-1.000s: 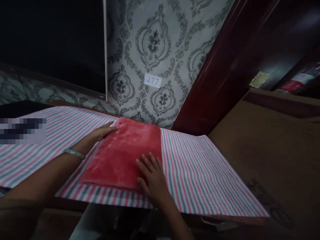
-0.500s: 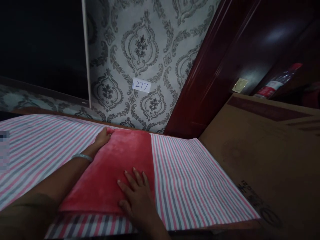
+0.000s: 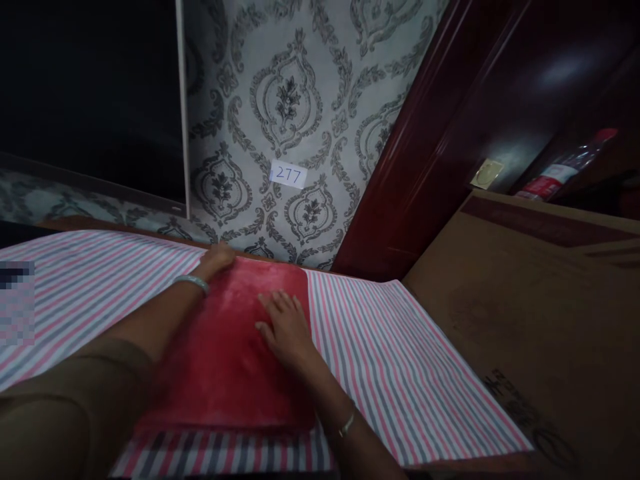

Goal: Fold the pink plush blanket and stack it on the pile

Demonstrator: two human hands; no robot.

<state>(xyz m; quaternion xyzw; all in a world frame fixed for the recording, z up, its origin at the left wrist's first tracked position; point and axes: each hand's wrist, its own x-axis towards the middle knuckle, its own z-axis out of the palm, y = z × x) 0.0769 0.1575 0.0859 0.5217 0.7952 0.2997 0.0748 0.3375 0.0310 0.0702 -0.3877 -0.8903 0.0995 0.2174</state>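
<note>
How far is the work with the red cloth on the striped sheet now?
Done: the red cloth lies folded into a neat flat rectangle on the striped sheet.
In hand: the left hand rests at its far corner, and the right hand presses flat on its top, fingers spread, as if smoothing.
Left: the cloth is not yet lifted off the sheet; nothing shows where it goes.

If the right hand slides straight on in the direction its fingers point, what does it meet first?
The right hand lies flat on the red cloth, fingers pointing to its far edge. Beyond that edge, probably the patterned wall; depth is unclear.
</note>
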